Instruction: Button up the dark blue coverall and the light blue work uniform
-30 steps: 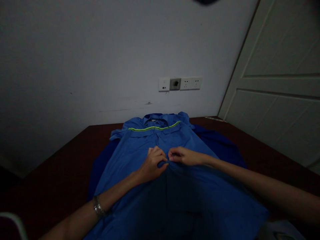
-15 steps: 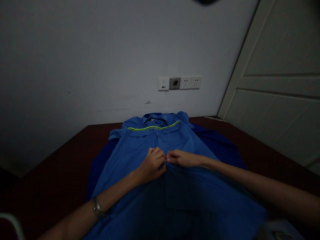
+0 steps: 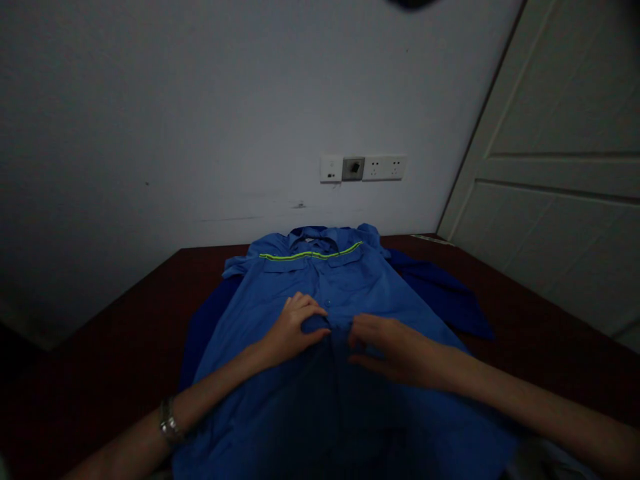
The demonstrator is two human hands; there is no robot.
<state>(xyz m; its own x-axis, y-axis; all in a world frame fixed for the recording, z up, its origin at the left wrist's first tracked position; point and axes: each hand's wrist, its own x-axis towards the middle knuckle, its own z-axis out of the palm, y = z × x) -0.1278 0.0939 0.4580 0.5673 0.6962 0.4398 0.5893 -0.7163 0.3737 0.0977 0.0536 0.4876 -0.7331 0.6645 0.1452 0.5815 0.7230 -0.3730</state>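
A blue work shirt (image 3: 280, 293) with a yellow-green stripe across the chest lies spread out, collar toward the wall. My left hand (image 3: 296, 327) is over the front placket, thumb and fingers apart, fingertips at the cloth edge. Just right of the placket hovers my right hand (image 3: 383, 343), fingers loosely curved and apart, with nothing seen in them. A small button (image 3: 327, 303) shows on the placket above and between the hands. The shirt's lower part is in deep shadow.
Under the shirt lies a darker blue garment (image 3: 445, 290), showing on both sides. The dark red tabletop (image 3: 525, 307) meets a pale wall with sockets (image 3: 383, 168). A white panelled door (image 3: 565, 173) stands at the right.
Both hands were pinching the placket close together. They have let go and parted; my right hand has moved right and nearer to me, and the cloth has settled flatter.
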